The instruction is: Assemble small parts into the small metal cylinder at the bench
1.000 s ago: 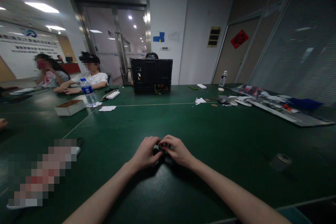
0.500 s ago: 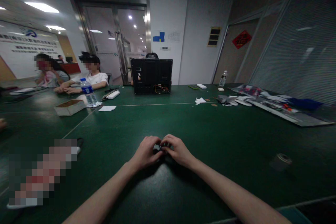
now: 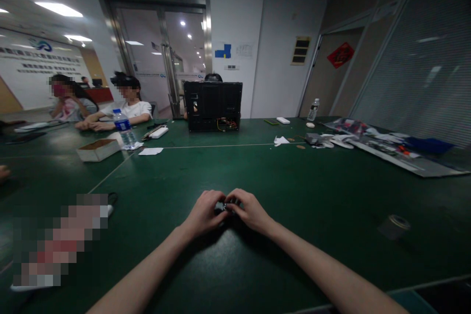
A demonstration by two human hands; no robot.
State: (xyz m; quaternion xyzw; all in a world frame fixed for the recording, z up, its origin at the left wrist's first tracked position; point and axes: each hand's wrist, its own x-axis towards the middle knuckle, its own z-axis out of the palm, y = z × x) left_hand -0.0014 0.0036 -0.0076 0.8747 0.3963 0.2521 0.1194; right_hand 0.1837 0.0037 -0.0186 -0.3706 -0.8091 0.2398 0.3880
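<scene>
My left hand and my right hand meet low over the green table, just in front of me. Both have their fingers curled and pinched together on a small dark object held between them. Most of that object is hidden by my fingers, and I cannot make out what it is. My forearms rest on or just above the table top.
A roll of tape lies to the right. Far ahead stands an open black computer case. A cardboard box and a water bottle sit at the left, near two seated people. Papers and clutter cover the right side.
My hands stay in the same spot; only the fingers shift slightly around the small object.
</scene>
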